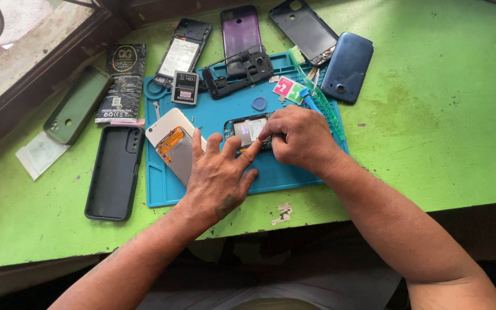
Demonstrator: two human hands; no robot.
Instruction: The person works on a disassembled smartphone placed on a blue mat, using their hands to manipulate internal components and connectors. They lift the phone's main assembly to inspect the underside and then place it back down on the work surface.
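An opened small phone [247, 130] with its insides showing lies in the middle of a blue work mat [228, 112]. My left hand [220, 172] rests on the mat with fingers spread, its fingertips touching the phone's near edge. My right hand [299, 138] is closed around a blue-handled screwdriver [309, 101], whose handle sticks out behind the knuckles, and its fingertips press on the phone's right side. The tool's tip is hidden under my fingers.
On the green table [431, 132] lie a black phone case [113, 172], a green case [76, 106], a white phone with orange flex [173, 143], a black frame [239, 72], a battery [185, 87], a purple phone [240, 31], a blue back cover [347, 66] and a dark packet [123, 83].
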